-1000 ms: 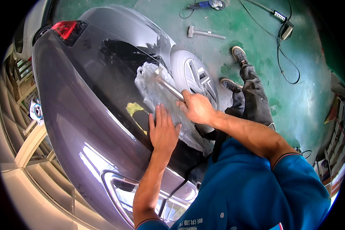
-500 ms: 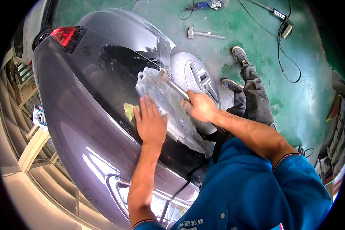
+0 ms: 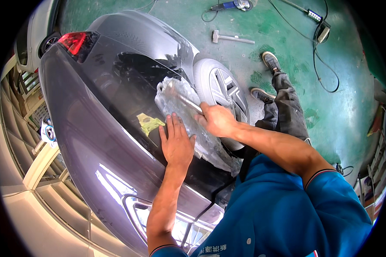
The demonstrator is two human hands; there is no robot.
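My right hand (image 3: 220,121) is wrapped round the handle of a hammer (image 3: 190,103). Its head, smeared by motion, is over the upper part of a bare, sanded grey patch (image 3: 210,147) on the dark car's rear side panel. Whether the head touches the metal I cannot tell. Flat on the panel lies my left hand (image 3: 178,145), fingers stretched out, with its fingertips on the left side of the bare patch. Just left of those fingers is a small yellow-green patch (image 3: 149,123). The car's rear wheel (image 3: 218,83) stands to the right of the worked area.
A red tail light (image 3: 75,44) marks the car's far left corner. On the green floor lie a sledgehammer (image 3: 233,39), a blue angle grinder (image 3: 231,5) and a power strip (image 3: 323,33) with cables. A window (image 3: 143,214) is at the near end.
The hammer head has moved left over the bare patch, and my right hand slightly left. My left hand has shifted right and a little nearer, uncovering more of the yellow-green patch.
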